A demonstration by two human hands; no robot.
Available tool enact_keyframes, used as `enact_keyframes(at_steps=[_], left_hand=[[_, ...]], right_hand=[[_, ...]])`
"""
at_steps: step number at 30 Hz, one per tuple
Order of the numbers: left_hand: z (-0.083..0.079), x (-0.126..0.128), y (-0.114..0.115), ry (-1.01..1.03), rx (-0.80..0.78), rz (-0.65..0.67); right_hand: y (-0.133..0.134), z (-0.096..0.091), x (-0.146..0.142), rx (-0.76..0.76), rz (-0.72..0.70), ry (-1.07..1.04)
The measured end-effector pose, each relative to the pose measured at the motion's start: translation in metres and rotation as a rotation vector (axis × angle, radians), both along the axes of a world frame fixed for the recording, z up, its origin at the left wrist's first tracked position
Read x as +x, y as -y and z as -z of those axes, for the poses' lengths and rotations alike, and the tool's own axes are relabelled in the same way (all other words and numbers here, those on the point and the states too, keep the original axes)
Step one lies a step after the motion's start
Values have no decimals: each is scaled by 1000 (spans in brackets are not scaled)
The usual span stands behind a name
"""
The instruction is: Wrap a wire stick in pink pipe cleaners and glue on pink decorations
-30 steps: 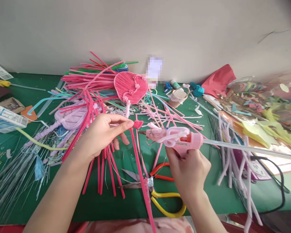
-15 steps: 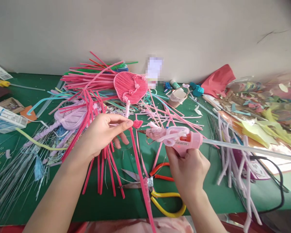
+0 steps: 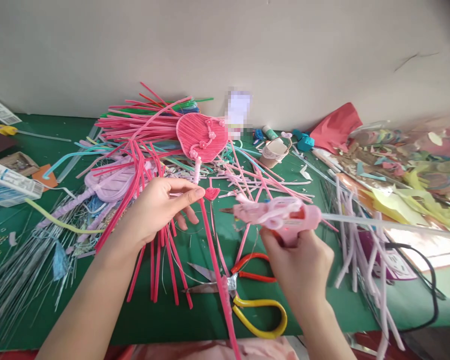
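Observation:
Between thumb and fingers, my left hand (image 3: 172,200) pinches a red pipe cleaner (image 3: 213,250), which hangs down toward the table's front edge. At its top, just beyond the thumb, is a small coiled red piece (image 3: 212,193). My right hand (image 3: 296,255) is wrapped round the handle of a pink glue gun (image 3: 285,215) with a clear glue stick in its back. The gun's nozzle points left, a short gap from the red piece. Scissors (image 3: 230,285) with one red and one yellow handle lie spread beneath the pipe cleaner.
A red pipe-cleaner fan (image 3: 202,137) lies at the back beside bundled red pipe cleaners (image 3: 135,125). To the left are a lilac woven piece (image 3: 116,182), thin wires (image 3: 26,275) and a box (image 3: 11,182). Paper scraps (image 3: 416,170) and pale pipe cleaners (image 3: 363,255) cover the right; a paper cup (image 3: 273,152) stands behind.
My right hand has drawn the glue gun a little to the right, so its nozzle is farther from the red piece. My left hand has hardly moved.

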State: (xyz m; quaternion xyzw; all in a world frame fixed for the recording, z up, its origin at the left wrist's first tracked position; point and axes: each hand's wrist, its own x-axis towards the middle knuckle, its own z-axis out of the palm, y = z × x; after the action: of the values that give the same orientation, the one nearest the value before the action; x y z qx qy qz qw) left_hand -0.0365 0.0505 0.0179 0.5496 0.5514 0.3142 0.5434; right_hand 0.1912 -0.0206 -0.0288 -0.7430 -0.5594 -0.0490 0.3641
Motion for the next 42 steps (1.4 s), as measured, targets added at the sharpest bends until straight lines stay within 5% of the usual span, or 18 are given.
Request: enact_keyframes(at_steps=[3, 5, 9, 14, 18, 21, 30, 42], left_hand=[[2, -1, -1, 14, -1, 4], [3, -1, -2, 24, -3, 4], [5, -2, -2, 42, -15, 3], [6, -2, -3, 43, -2, 8], [7, -1, -4, 21, 27, 3], [9, -2, -4, 5, 27, 8], [9, -5, -3, -3, -14, -2], [12, -2, -5, 4, -2, -25]], right_hand=[[-20, -9, 21, -219, 119, -193], [-37, -8, 36, -424, 58, -332], [-58, 5, 52, -631, 61, -254], [-33, -12, 30, -283, 54, -52], [11, -38, -23, -228, -443, -272], [26, -40, -54, -240, -650, -272], [1, -39, -26, -84, -672, 5], [-1, -27, -21, -125, -670, 120]])
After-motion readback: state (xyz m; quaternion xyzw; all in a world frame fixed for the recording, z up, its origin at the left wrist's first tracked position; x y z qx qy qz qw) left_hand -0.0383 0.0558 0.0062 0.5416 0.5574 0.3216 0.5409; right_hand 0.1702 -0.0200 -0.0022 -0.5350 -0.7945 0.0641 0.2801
